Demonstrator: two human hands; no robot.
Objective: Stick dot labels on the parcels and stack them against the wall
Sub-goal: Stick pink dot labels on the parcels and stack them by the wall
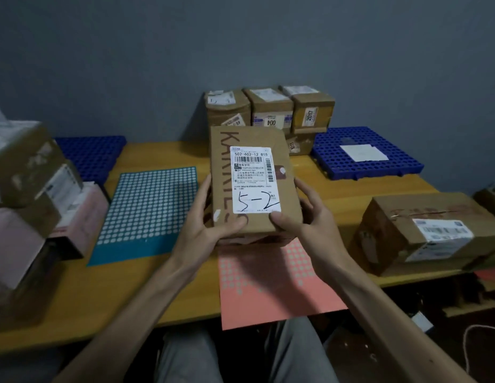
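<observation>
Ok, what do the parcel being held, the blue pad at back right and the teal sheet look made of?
Parcel: brown cardboard, matte, going by creased edges and printed lettering; its white label looks like paper. Blue pad: probably moulded plastic, given the regular holes and slight sheen. Teal sheet: thin paper or film, lying flat with rows of pale dots.

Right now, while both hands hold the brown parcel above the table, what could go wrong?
The left hand and right hand grip the parcel only at its near end, so the far end may dip and slip.
The stack at the wall looks uneven; a parcel pushed against it might topple it.
The pink dot sheet hangs over the table edge; it could be swept off.
</observation>
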